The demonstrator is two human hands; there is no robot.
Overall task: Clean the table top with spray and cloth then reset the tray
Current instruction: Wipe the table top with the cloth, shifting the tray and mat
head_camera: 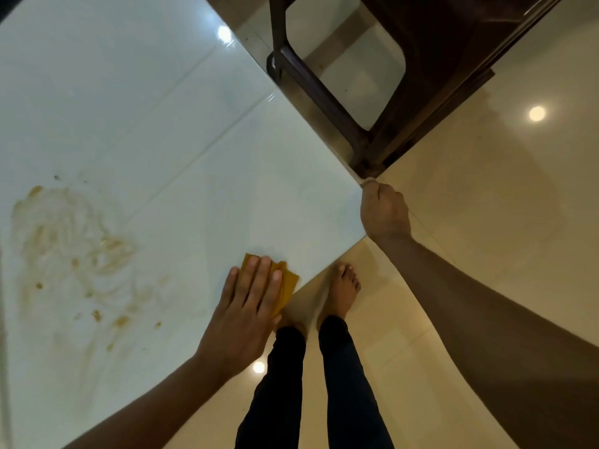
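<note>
Glossy beige tile floor (486, 254) | glass table top (162, 140), brown smears (74, 254) well left of the pressing hand | dark chair (372, 76) beyond the gripped corner | right hand (384, 212) curled round the table corner | left hand (249, 306) flat, fingers straight, pressing yellow cloth (288, 283) near the table edge

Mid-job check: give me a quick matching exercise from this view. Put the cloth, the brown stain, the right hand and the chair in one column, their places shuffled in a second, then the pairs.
Things:
1. yellow cloth
2. brown stain
3. right hand
4. dark chair

Places:
A. on the floor beyond the table's far edge
B. at the table corner
C. under the flat left hand, near the table's near edge
D. smeared across the left part of the table top

Pairs: 1-C, 2-D, 3-B, 4-A
</note>
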